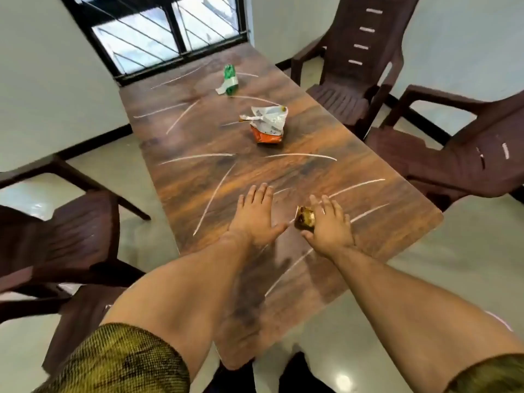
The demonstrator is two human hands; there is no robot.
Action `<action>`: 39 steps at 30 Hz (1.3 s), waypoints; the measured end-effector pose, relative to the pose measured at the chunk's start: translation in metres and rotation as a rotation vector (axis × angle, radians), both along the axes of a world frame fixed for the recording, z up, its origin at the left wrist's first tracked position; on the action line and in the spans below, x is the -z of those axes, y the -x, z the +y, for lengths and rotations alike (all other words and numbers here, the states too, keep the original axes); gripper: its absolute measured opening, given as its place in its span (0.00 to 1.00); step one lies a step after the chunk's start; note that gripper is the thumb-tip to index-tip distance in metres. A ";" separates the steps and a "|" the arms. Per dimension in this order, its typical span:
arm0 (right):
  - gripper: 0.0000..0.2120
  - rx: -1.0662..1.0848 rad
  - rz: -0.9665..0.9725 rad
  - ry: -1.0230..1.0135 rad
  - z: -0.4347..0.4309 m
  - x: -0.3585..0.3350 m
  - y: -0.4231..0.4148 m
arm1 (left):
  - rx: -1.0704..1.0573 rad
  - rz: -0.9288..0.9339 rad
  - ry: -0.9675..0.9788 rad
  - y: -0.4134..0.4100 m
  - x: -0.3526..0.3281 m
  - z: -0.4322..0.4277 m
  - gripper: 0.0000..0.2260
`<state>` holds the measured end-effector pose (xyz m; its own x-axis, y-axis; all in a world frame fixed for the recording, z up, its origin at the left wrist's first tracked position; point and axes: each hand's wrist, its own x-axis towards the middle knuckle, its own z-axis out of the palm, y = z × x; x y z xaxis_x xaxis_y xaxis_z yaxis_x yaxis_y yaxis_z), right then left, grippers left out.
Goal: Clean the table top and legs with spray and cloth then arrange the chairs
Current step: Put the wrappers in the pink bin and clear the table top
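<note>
Head: shiny crumpled wrapper [304, 218]; wood-grain table [198, 137]

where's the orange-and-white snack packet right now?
Head view: the orange-and-white snack packet lies on the table, right of its midline, between the green wrapper near the window and the right hand holding a gold wrapper.

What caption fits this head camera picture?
Clearing up: right hand holds a gold wrapper at the streaked table, left hand open beside it.

A plain home dining room; a long wood-grain tabletop [297, 171] ringed by brown plastic armchairs [348, 69]; a barred window [158, 32] beyond its far edge; pale walls [37, 80]; glossy tiled floor [453, 251].
</note>
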<state>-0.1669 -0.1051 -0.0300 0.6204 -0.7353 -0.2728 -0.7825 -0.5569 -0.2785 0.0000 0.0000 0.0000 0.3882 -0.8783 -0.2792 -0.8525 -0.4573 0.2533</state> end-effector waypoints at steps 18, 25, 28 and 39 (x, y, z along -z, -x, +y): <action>0.32 0.238 0.201 0.154 -0.068 0.013 -0.130 | 0.260 -0.109 0.107 -0.203 0.024 -0.193 0.36; 0.29 0.147 0.069 0.239 -0.087 0.017 -0.200 | 0.251 -0.151 0.093 -0.245 0.055 -0.260 0.43; 0.34 0.112 0.074 0.200 -0.073 0.027 -0.204 | 0.222 -0.146 0.026 -0.246 0.080 -0.252 0.35; 0.35 0.246 0.066 0.182 -0.053 0.009 -0.130 | 0.307 -0.171 0.129 -0.191 0.053 -0.232 0.24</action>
<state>-0.0366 -0.1579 -0.0393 0.4027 -0.9018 -0.1570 -0.9132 -0.3842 -0.1359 0.1905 -0.2320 -0.0530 0.1330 -0.9847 -0.1122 -0.9799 -0.1476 0.1342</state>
